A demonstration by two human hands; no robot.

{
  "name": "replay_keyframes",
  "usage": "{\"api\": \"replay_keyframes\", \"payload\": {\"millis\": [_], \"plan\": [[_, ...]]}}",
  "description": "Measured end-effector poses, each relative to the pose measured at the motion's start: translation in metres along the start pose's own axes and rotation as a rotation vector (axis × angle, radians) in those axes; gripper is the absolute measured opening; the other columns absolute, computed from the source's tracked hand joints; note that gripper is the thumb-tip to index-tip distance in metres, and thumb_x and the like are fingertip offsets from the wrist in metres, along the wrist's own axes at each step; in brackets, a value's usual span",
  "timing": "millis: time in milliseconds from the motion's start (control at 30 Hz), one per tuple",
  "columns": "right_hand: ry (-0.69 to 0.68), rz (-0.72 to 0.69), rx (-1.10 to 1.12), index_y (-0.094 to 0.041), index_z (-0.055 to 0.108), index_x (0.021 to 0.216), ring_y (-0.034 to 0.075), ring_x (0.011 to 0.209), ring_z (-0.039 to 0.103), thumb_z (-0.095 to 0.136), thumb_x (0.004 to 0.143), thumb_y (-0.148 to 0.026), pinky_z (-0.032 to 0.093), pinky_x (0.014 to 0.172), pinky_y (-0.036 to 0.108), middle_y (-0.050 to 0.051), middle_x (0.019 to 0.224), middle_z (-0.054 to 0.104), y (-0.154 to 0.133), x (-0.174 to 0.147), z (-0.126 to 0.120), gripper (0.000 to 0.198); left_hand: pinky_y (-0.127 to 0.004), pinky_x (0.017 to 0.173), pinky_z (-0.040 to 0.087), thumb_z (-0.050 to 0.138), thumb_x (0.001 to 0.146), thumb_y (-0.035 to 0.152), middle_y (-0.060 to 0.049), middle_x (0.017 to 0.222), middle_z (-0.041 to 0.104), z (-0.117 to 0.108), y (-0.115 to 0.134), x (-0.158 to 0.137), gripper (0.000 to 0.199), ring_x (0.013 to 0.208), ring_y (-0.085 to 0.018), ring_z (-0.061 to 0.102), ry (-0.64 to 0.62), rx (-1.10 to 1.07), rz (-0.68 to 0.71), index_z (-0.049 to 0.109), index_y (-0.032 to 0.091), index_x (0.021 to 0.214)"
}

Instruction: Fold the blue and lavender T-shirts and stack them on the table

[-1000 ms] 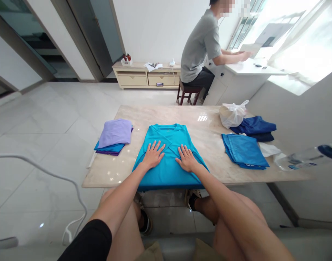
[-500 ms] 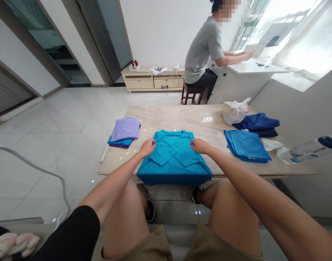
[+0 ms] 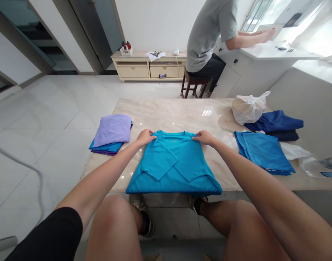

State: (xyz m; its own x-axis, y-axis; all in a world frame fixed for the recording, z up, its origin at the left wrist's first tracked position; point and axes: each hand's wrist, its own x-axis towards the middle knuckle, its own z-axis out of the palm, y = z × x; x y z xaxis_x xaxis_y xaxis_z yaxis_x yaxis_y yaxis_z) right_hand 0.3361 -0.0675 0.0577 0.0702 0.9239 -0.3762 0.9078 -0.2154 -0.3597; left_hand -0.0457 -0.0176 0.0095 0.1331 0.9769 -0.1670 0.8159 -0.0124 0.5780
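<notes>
A turquoise T-shirt (image 3: pixel 166 163) lies on the stone-topped table (image 3: pixel 166 112), its sleeves folded inward across the front and its collar facing away from me. The lower edge reaches the table's near edge. My left hand (image 3: pixel 146 137) pinches the shirt at its left shoulder. At the opposite shoulder, my right hand (image 3: pixel 204 138) grips the cloth between thumb and fingers. Left of the shirt sits a folded pile with a lavender garment (image 3: pixel 113 129) on top and blue and purple cloth below.
On the right lie folded blue cloth (image 3: pixel 264 150), dark blue clothing (image 3: pixel 277 121), a white plastic bag (image 3: pixel 249 108) and a clear bottle (image 3: pixel 322 167). Beyond the table a person (image 3: pixel 209 40) sits on a stool (image 3: pixel 194 81) near a low cabinet (image 3: pixel 133 70).
Both hands have moved from the shirt's sides up to its shoulders and grasped them. The shirt's hem, which hung over the near edge, now lies at that edge. My view has tilted down.
</notes>
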Motion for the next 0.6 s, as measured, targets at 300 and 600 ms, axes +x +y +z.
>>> {"api": "replay_keyframes", "payload": {"millis": [300,600], "plan": [[-0.08,0.024,0.219,-0.015,0.077,0.089,0.016,0.069,0.066,0.092,0.082,-0.031,0.052,0.06,0.024,0.005,0.074,0.072,-0.012,0.021,-0.026,0.023,-0.033,0.083,0.059,0.098,0.058,0.035,-0.005,0.088,0.082,-0.017,0.004,0.036,0.038,0.09,-0.026,0.076,-0.126,-0.188,0.046,0.079,0.018,0.086],[0.657,-0.28,0.498,-0.011,0.072,0.099,0.022,0.087,0.076,0.087,0.088,-0.029,0.065,0.08,0.039,0.007,0.093,0.073,-0.059,0.087,-0.114,0.025,-0.038,0.099,0.058,0.089,0.078,0.022,-0.004,0.097,0.075,-0.109,0.077,0.114,0.03,0.101,-0.022,0.072,0.461,-0.267,0.162,0.067,0.016,0.098]]}}
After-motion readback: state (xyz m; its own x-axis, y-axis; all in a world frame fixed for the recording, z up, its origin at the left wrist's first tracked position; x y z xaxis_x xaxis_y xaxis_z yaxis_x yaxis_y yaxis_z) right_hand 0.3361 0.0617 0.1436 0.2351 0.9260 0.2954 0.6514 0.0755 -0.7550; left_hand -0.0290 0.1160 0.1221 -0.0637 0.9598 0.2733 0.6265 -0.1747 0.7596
